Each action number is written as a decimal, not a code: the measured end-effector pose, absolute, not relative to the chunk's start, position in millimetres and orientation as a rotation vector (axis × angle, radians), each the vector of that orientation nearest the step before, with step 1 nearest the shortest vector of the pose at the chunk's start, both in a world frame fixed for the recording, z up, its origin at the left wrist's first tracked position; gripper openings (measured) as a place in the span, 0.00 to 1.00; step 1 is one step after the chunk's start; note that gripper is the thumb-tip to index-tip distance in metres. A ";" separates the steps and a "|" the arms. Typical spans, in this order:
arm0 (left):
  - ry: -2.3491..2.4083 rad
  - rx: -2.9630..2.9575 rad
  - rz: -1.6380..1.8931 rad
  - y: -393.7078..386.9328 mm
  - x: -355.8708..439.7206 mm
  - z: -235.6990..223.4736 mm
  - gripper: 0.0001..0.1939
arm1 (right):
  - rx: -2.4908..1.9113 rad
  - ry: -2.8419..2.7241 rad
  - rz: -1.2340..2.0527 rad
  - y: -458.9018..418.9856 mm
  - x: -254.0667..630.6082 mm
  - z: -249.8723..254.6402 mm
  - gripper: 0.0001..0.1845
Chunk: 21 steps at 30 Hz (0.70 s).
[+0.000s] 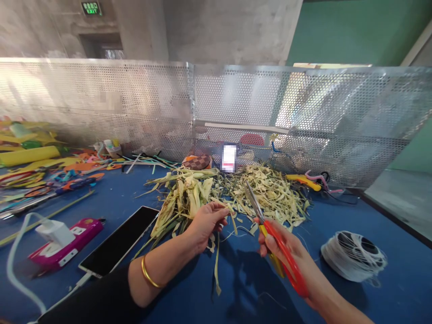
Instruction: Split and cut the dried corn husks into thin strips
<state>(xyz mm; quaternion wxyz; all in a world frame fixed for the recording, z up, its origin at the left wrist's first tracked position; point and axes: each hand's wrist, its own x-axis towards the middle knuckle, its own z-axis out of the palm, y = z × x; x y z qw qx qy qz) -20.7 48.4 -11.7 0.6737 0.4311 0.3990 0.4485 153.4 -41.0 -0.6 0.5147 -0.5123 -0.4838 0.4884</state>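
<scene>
Scissors (274, 234) and a husk strip (233, 221) held over a blue table (192, 288)

The strip is pinched between the closed thumb and fingers of the left hand (209, 222), at the centre of the frame. The scissors are gripped by the right hand (293, 245), right of centre, with its fingers wrapped around the red and yellow handles; whether the blades are parted cannot be told. The blades are pointed toward the upper left, near the strip but apart from it.

The table is bounded at the back by a perforated metal screen (162, 108) and at the right by a dark edge (401, 220). Behind the hands, room is taken up by a husk bundle (189, 198) and a scrap pile (270, 193). The lower right is flanked by a string spool (353, 256), the lower left by a phone (119, 240) and a purple power strip (89, 231). Blue surface is seen between the hands and toward the lower middle.

"EXIT" can be read on a green-lit sign (91, 8) at the upper left, beneath a row of characters. A white upright panel (229, 157) at centre is blurred and cannot be read.
</scene>
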 end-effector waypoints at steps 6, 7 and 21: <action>0.907 0.971 0.994 48.7 -22.0 -10.9 0.16 | -1.372 -1.106 1.151 -34.5 155.4 -1.7 0.32; 0.902 0.964 0.994 48.9 -22.2 -10.9 0.16 | -1.398 -1.111 1.143 -34.2 155.5 -0.5 0.33; 0.890 0.977 1.054 52.4 -25.6 -1.7 0.13 | -1.620 -1.491 0.965 -41.2 181.7 12.5 0.31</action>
